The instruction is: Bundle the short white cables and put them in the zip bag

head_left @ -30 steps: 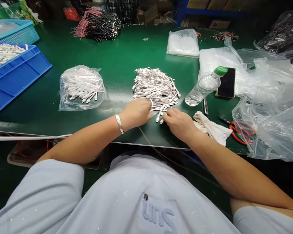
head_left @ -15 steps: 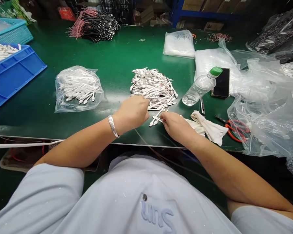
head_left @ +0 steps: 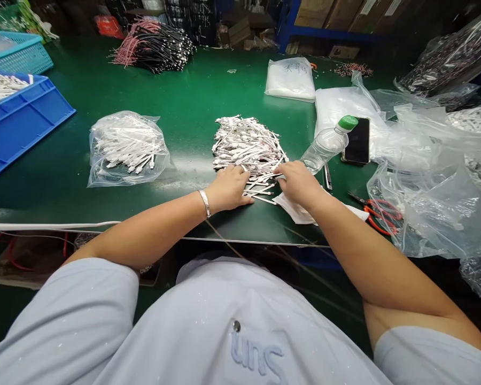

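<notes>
A loose heap of short white cables with metal plug ends [head_left: 246,147] lies on the green bench mat [head_left: 208,91]. My left hand [head_left: 228,188], with a silver bangle [head_left: 204,202] on its wrist, rests on the heap's front edge. My right hand [head_left: 299,179] sits at the heap's right side, its fingertips among the cable ends. Several cables stick out between my hands. Under my right wrist lies a white cloth [head_left: 299,211]. Both hands hide part of the heap.
A clear bag of white cables [head_left: 126,149] lies to the left, with a blue crate [head_left: 20,120] beyond it. To the right are a water bottle [head_left: 324,147], a phone [head_left: 356,140], red-handled scissors [head_left: 379,216] and crumpled plastic bags [head_left: 425,198]. A bundle of black and pink cables [head_left: 152,51] lies at the back.
My hands have moved closer to the heap, with my right hand rising onto its right side. The loose cables at the front now lie between my hands, and my right forearm covers more of the cloth.
</notes>
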The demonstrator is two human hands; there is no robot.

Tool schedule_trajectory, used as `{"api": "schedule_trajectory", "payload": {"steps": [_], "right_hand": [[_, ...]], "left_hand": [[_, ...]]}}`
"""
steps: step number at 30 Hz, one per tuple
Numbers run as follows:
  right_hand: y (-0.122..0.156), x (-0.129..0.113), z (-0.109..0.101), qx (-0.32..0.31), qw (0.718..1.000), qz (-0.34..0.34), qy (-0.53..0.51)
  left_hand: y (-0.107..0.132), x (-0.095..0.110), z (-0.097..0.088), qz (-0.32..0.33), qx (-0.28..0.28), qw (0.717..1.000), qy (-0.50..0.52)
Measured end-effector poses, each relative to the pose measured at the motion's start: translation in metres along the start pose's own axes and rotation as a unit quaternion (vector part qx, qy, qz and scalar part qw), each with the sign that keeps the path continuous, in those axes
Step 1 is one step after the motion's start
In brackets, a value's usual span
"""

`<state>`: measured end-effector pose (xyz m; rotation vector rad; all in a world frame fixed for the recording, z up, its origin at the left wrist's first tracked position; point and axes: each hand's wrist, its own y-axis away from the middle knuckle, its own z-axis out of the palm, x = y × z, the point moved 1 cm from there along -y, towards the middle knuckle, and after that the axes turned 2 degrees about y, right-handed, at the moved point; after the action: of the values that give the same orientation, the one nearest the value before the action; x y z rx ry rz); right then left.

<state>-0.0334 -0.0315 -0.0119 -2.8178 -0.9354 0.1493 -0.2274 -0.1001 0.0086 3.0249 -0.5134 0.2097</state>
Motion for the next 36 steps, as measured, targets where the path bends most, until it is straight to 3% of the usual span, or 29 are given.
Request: {"api": "schedule_trajectory", "payload": {"steps": [4, 11, 18, 25, 31, 36], "right_hand": [[-0.019, 0.001, -0.007, -0.104, 0.991, -0.054, 0.065], [-0.006, -0.021, -0.014, -0.12, 0.973, -0.182, 0.075], [0.007, -0.016, -0.01, -0.079, 0.98, -0.169, 0.068], [0.01, -0.022, -0.015, -0.09, 0.974, -0.182, 0.1], [0.007, -0.038, -0.014, -0.09, 0.975, -0.194, 0.069], [0.002, -0.043, -0.008, -0.064, 0.984, -0.164, 0.038]], "left_hand": [[-0.005, -0.003, 0.0, -0.019, -0.002, 1.0, 0.003], [0.001, -0.008, -0.004, 0.005, -0.023, 1.0, 0.008], [-0.003, -0.014, -0.002, 0.046, -0.027, 0.998, 0.036], [-0.004, -0.008, -0.008, 0.006, -0.081, 0.997, 0.014], [0.005, -0.004, -0.013, 0.006, -0.079, 0.997, -0.025], [0.009, -0.008, -0.008, -0.016, -0.095, 0.995, 0.013]]}}
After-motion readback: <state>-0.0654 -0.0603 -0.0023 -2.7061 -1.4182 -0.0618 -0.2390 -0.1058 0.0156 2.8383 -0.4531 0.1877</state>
